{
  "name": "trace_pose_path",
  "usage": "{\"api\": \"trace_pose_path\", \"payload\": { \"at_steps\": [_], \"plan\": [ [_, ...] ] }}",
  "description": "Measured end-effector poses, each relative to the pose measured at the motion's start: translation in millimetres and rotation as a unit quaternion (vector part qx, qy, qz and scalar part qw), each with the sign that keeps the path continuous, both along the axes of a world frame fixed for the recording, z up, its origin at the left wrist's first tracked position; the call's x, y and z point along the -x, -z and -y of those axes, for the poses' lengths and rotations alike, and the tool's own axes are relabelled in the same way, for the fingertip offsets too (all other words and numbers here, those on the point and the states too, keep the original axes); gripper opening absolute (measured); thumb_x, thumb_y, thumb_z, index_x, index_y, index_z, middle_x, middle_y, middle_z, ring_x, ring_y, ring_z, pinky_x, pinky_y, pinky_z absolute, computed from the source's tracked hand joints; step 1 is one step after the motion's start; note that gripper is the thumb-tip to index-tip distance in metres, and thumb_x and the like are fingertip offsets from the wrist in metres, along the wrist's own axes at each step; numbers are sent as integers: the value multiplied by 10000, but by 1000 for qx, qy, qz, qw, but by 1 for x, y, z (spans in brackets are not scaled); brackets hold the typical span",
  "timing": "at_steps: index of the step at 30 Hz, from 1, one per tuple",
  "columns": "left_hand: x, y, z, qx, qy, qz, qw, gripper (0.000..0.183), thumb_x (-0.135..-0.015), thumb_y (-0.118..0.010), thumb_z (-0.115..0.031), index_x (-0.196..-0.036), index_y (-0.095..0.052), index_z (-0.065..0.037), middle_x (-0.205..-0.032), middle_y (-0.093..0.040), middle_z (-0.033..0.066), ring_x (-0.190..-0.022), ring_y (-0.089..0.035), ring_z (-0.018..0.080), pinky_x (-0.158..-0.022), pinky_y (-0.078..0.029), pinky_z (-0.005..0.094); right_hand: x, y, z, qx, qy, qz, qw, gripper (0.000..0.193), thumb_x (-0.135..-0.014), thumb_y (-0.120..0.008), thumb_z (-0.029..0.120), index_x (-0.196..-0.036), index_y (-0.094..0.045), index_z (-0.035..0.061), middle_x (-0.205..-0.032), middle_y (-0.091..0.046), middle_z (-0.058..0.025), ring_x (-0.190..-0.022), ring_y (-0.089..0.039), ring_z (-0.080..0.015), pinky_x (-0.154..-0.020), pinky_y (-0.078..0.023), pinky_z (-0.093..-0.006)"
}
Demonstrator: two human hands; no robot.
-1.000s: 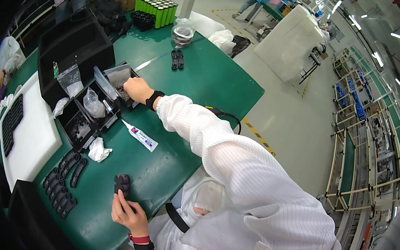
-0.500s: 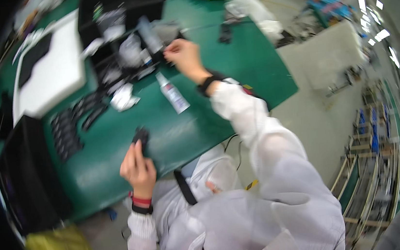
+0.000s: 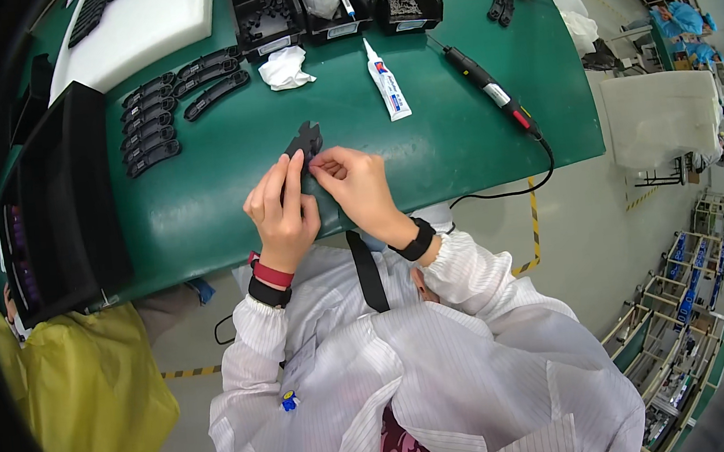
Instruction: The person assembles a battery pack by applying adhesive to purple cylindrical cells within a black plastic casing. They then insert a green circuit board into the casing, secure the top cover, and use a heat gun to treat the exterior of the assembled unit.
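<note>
Near the front edge of the green table, my left hand [image 3: 284, 212] is closed on a small black plastic part [image 3: 307, 136], whose notched end points away from me. My right hand [image 3: 358, 187] meets it from the right, thumb and fingertips pinched together against the part's side. Whatever sits in that pinch is too small or hidden to make out. Beyond the hands lies a white tube with a pointed nozzle [image 3: 389, 86]. A crumpled white tissue [image 3: 285, 69] is to its left.
Black bins [image 3: 271, 45] with small parts line the back. Curved black pieces [image 3: 149, 129] lie in rows at left, beside a black box [image 3: 69, 213]. A corded electric screwdriver [image 3: 488, 85] rests at right, its cable hanging over the table edge. White foam [image 3: 138, 24] lies at back left.
My right hand has come back from the bins to the black part in my left hand. The view has shifted, and the screwdriver that my right arm covered now shows.
</note>
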State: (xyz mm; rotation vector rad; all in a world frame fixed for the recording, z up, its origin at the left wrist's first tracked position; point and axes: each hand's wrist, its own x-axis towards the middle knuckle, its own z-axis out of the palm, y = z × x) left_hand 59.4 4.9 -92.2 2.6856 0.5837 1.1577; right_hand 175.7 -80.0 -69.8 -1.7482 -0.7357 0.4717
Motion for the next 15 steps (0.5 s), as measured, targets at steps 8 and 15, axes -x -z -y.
{"api": "trace_pose_path", "payload": {
  "at_steps": [8, 15],
  "plan": [
    [-2, 1, 0, 1, -2, 16, 1000, 594, -697, -608, 13, -1281, -657, -83, -1289, -589, 50, -1143, -533, 204, -960, -382, 338, 7, 27, -3, -37, -19, 259, 965, 121, -820, -692, 13, -931, -646, -6, -816, -647, -141, -739, -632, -321, -628, -503, -408],
    [-1, 1, 0, -2, 5, 21, 1000, 583, -693, -602, 28, -1268, -656, -58, -1274, -597, 79, -1138, -530, 222, -965, -371, 348, 5, 34, -2, -63, -27, 336, 939, 159, -804, -699, -2, -950, -639, -18, -802, -630, -123, -711, -620, -296, -605, -501, -389]
  ]
}}
